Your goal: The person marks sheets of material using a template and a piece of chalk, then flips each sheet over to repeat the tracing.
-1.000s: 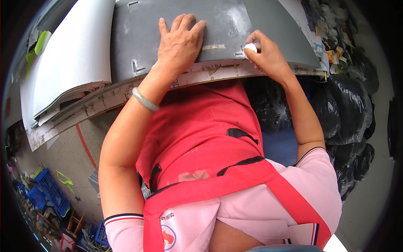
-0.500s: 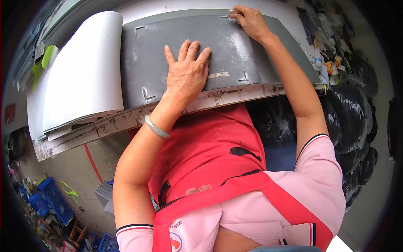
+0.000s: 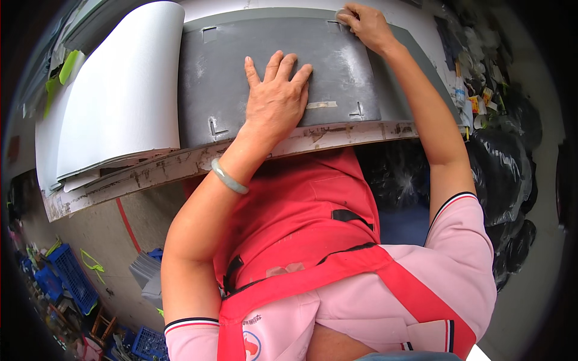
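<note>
A dark grey template board (image 3: 241,78) with angular cut-outs near its corners lies on a grey sheet (image 3: 415,90), which shows past its far and right edges. White powdery smears mark the board around the slots. Flat on its middle rests my left hand (image 3: 277,99), fingers spread, holding nothing. At the far right cut-out my right hand (image 3: 368,27) pinches a small pale rounded piece of chalk (image 3: 343,14), mostly covered by the fingers. A strip of tan tape (image 3: 321,104) sticks to the board beside my left hand.
Left of the board, a thick white sheet (image 3: 120,90) is folded over in a stack on the worn table (image 3: 313,139). Black plastic bags (image 3: 500,168) crowd the right side. Blue crates (image 3: 72,277) stand on the floor at lower left. Small packets (image 3: 475,105) clutter the right end.
The table and board sit slightly higher and further right in view. My left hand stays flat on the board, and my right hand keeps its pinch at the same far cut-out.
</note>
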Demonstrator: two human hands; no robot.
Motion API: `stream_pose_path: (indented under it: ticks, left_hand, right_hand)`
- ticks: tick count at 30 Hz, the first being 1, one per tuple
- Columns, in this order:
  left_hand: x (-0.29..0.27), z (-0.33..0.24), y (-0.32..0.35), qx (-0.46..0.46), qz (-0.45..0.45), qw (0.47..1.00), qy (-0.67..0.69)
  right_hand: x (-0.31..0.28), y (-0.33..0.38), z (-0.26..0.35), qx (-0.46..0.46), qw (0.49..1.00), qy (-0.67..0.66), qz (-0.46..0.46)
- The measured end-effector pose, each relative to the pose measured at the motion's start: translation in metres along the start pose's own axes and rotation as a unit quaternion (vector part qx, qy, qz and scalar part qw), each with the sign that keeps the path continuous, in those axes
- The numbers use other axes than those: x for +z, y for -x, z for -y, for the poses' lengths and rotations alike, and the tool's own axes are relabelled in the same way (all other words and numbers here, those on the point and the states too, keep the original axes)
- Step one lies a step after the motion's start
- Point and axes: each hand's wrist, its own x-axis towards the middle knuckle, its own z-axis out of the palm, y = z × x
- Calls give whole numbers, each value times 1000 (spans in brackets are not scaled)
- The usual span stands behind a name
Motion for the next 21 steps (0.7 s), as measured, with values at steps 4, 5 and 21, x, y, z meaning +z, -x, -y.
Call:
stream_pose_path:
  ticks: [4, 5, 21]
  left_hand:
    - [-1, -1, 0, -8, 18, 1000, -20]
    - [-1, 0, 0, -10, 16, 1000, -21]
    - [2, 4, 5, -14, 7, 999, -30]
  right_hand:
    - [0, 13, 2, 128, 949, -285, -35]
    - [0, 14, 7, 52, 911, -407, -51]
    - [35, -67, 126, 51, 974, -208, 72]
